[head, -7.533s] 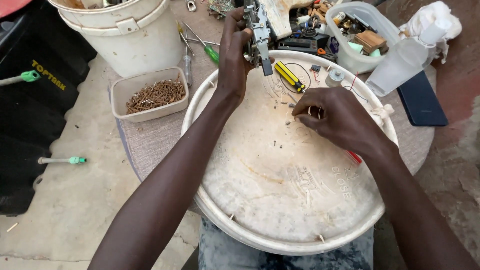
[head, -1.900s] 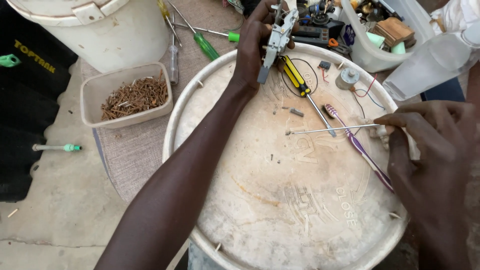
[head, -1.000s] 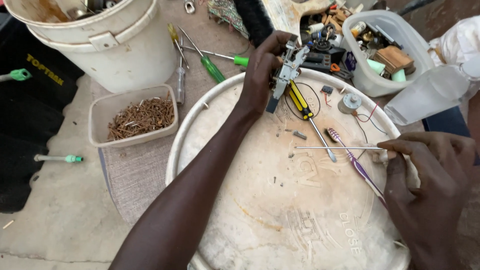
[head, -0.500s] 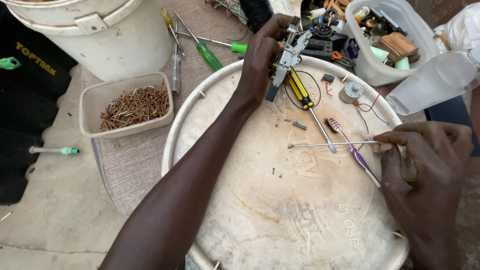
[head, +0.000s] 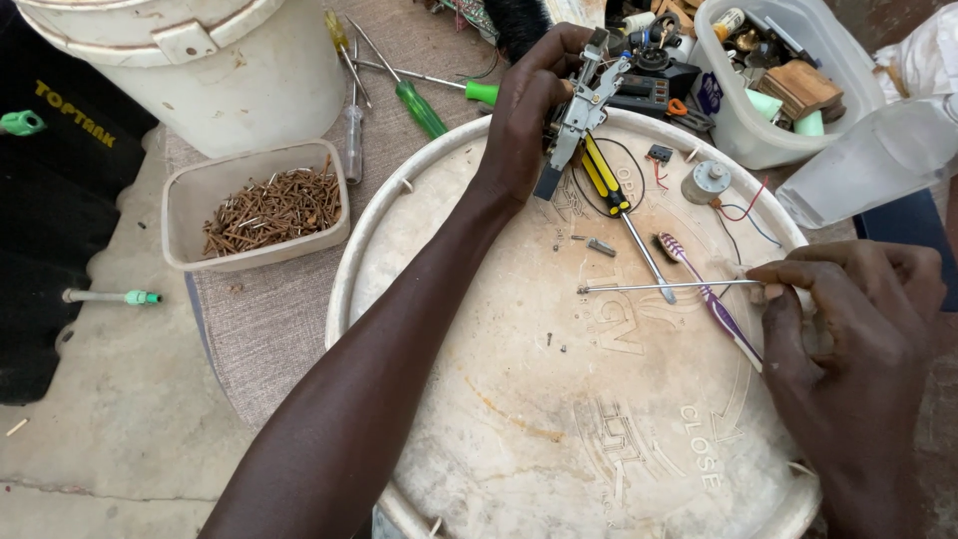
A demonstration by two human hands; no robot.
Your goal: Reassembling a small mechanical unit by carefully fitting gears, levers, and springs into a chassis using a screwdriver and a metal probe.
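Tweezers (head: 669, 287) pinched in the right hand (head: 858, 319), tips low over the round lid (head: 559, 439); left hand (head: 524, 110) grips the small metal mechanism (head: 584, 110) at the far rim. I'd brace both wrists so nothing skids

One head-worn camera looks steeply down, close over the round lid (head: 559, 399) and both forearms.
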